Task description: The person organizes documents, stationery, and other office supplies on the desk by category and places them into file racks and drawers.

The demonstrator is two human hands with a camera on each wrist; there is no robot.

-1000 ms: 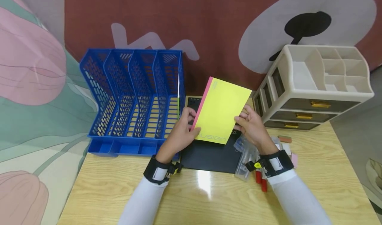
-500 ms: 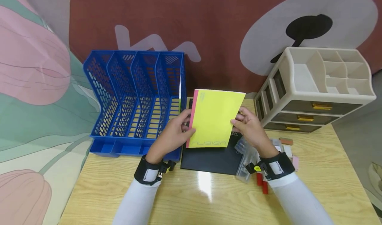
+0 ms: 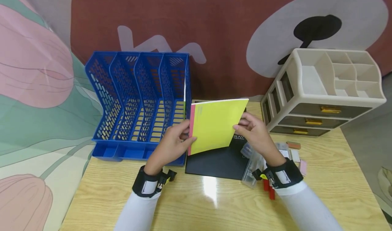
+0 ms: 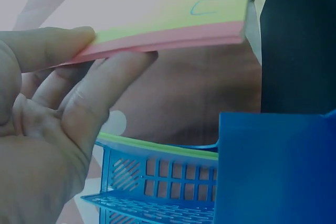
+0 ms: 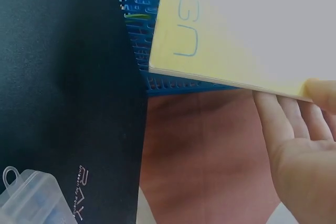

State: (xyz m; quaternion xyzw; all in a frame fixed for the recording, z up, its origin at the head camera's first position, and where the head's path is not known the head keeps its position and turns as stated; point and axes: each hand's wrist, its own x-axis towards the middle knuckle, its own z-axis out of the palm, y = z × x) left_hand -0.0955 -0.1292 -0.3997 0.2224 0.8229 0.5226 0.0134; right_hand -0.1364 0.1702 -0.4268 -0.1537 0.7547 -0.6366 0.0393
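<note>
Both hands hold a yellow notebook (image 3: pixel 215 125) with a pink spine above a black flat board (image 3: pixel 214 163). My left hand (image 3: pixel 171 144) pinches its pink spine edge, thumb on the cover and fingers beneath, as the left wrist view also shows at the spine (image 4: pixel 168 43). The right hand (image 3: pixel 255 135) grips the opposite edge, with the thumb on top of the cover (image 5: pixel 236 30) and the other fingers behind. The notebook's top edge tilts up to the right. Left of it stands a blue file rack (image 3: pixel 137 142), a thin green-and-white item (image 3: pixel 184 94) upright in its rightmost slot.
At the right stands a cream drawer organizer (image 3: pixel 340 99) with gold handles. Clear plastic boxes (image 3: pixel 252 169), red-capped markers (image 3: pixel 271 191), a brown eraser-like block (image 3: pixel 293 144) and small pale blocks (image 3: pixel 295 155) lie in front of it. A patterned cloth hangs behind.
The notebook has come lower and to the left, turning from its rightward slant, and its top edge now rises to the right. Both hands moved left with it, still holding.
</note>
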